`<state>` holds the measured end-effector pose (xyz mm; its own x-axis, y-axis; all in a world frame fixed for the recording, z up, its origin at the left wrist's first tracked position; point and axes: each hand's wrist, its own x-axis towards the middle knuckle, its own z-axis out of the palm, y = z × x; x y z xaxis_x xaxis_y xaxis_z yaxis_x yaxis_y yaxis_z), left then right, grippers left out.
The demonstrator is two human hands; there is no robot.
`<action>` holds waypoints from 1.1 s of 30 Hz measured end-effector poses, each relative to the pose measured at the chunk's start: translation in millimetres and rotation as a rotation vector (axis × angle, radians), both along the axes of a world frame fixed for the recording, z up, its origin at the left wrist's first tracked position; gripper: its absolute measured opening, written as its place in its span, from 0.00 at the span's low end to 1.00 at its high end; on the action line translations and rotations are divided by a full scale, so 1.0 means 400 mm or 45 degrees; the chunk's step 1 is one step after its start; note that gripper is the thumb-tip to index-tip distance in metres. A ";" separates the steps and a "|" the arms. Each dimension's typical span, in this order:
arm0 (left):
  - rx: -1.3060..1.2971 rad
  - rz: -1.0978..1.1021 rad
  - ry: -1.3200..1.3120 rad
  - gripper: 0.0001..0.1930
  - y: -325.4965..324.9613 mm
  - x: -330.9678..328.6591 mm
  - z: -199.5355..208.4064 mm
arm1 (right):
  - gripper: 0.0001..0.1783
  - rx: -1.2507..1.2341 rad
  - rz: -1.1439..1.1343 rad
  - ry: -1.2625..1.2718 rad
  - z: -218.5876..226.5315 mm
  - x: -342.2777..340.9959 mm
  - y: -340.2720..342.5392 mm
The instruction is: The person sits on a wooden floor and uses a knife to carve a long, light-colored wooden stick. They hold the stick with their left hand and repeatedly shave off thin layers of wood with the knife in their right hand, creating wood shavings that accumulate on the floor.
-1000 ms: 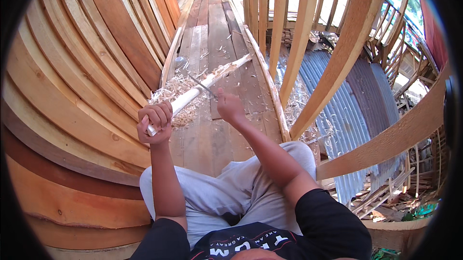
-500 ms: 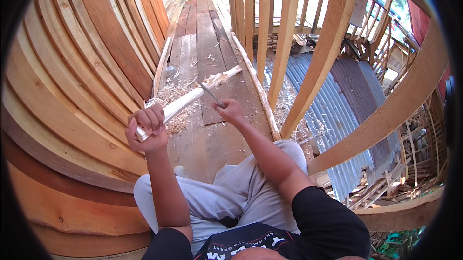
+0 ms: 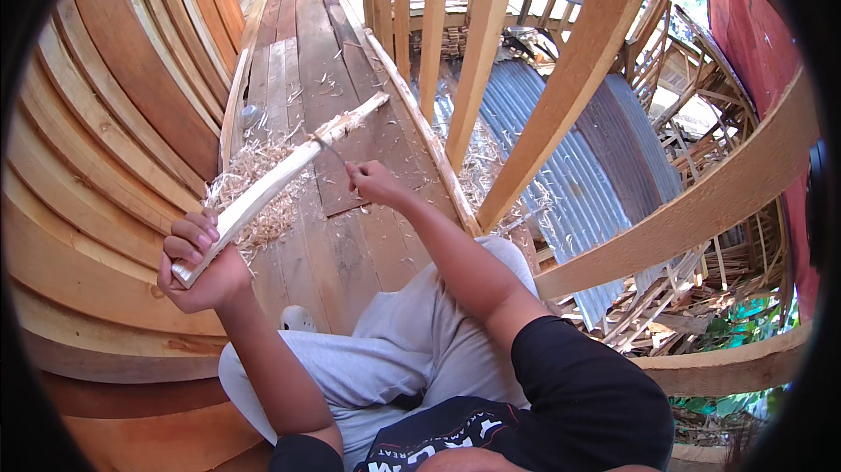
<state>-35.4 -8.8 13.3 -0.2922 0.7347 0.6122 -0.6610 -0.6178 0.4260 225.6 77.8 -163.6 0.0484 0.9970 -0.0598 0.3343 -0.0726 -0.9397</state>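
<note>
A long pale stick (image 3: 263,190), whittled smooth along most of its length, slants across the floor from near left to far right. My left hand (image 3: 208,264) is wrapped round its near end. Rougher, bark-flecked wood shows at the stick's far end. My right hand (image 3: 377,183) is closed on the handle of a knife (image 3: 329,149), most of the handle hidden by my fingers. The blade lies across the stick beyond its middle, touching it as far as I can tell. Curled wood shavings (image 3: 276,228) are heaped beneath and beside the stick.
Upright planks (image 3: 105,174) line my left. On my right stands a railing of wooden posts (image 3: 561,87), with corrugated metal sheets (image 3: 543,157) and scrap wood below. A small clear container (image 3: 251,116) sits by the left wall on the plank floor (image 3: 324,253).
The whole view has shifted, so both hands and the stick appear farther left. The stick lies at a steeper slant. Both hands keep their grips, and the knife remains across the stick.
</note>
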 end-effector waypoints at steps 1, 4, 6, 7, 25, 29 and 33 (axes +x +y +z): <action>0.037 -0.047 0.023 0.16 0.005 0.009 -0.003 | 0.34 0.019 -0.150 -0.072 -0.006 0.006 0.004; 0.109 -0.110 0.089 0.16 0.009 0.006 -0.008 | 0.36 0.064 -0.369 -0.287 0.029 -0.064 -0.009; 0.096 -0.099 0.092 0.16 -0.011 -0.003 0.002 | 0.33 0.168 -0.280 -0.376 0.118 -0.149 -0.041; 0.020 -0.049 0.028 0.16 -0.018 0.003 -0.001 | 0.31 0.245 -0.174 -0.393 0.171 -0.179 -0.076; -0.123 0.057 -0.089 0.17 -0.051 0.084 0.009 | 0.30 0.187 -0.359 -0.622 0.114 -0.066 0.007; -0.002 0.115 0.027 0.17 -0.052 0.068 -0.008 | 0.30 0.008 -0.347 -0.502 0.178 -0.099 -0.020; -0.134 0.119 -0.065 0.17 -0.052 0.054 -0.016 | 0.29 0.169 -0.072 -0.436 0.292 -0.222 -0.132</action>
